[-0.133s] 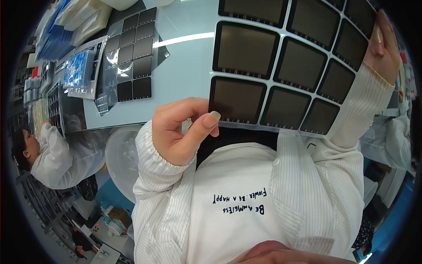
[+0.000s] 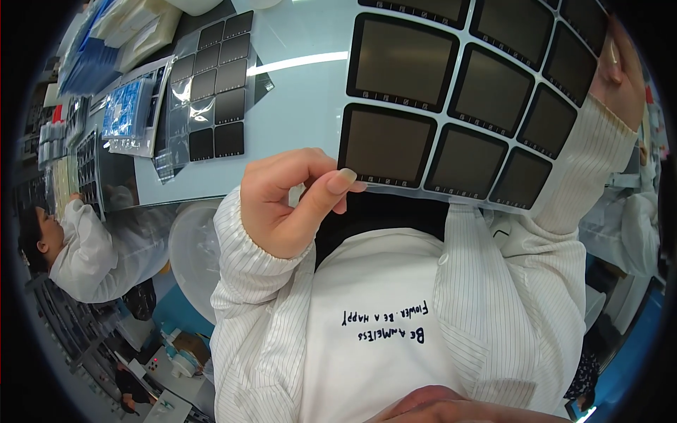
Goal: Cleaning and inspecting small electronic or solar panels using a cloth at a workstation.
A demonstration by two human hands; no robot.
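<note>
A single fisheye view looks steeply down from the wearer's head, so close that the striped white coat [image 2: 493, 296] fills the lower half. It faces the pale table [image 2: 303, 106] ahead, whose edge bends near the rim. A seated co-worker [image 2: 77, 247] appears at far left.

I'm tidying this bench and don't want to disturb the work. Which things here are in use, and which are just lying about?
In use:
- sheet of dark square panels, pinched at its near corner by the left hand and at its far edge by the right hand

Lying about:
- second panel sheet on the table
- blue packets
</note>
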